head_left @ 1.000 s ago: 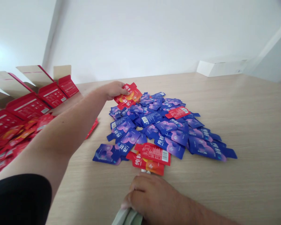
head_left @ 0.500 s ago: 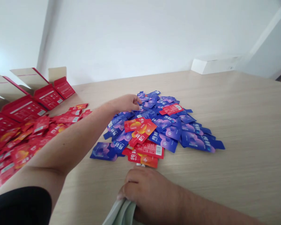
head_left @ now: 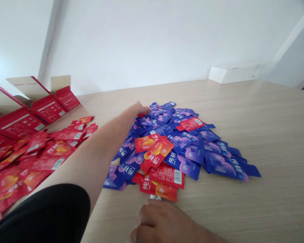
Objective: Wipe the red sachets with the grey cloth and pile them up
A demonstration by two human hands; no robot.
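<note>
My left hand (head_left: 140, 107) reaches to the far left edge of a heap of blue-and-purple sachets (head_left: 164, 116). Its fingers are closed and partly hidden, with bits of a red sachet (head_left: 141, 115) showing at them. Several orange-red sachets (head_left: 158, 152) lie on the near side of the heap, and another red sachet (head_left: 190, 124) rests further right. Low in the view, my right hand (head_left: 162, 222) makes a fist just in front of the heap, mostly around a pale cloth-like thing now largely out of frame. A small white piece (head_left: 155, 197) sticks out beyond its knuckles.
To the left, a large pile of red sachets (head_left: 43, 163) spreads over the wooden table (head_left: 276, 135). Behind it stand several open red cartons (head_left: 49, 109) with raised flaps. A white box-like block (head_left: 234, 73) sits by the white wall at the back right.
My left hand has shifted slightly left along the heap's far edge, and red now shows at its fingers. My right hand has sunk lower in view, taking most of the pale cloth out of sight.
</note>
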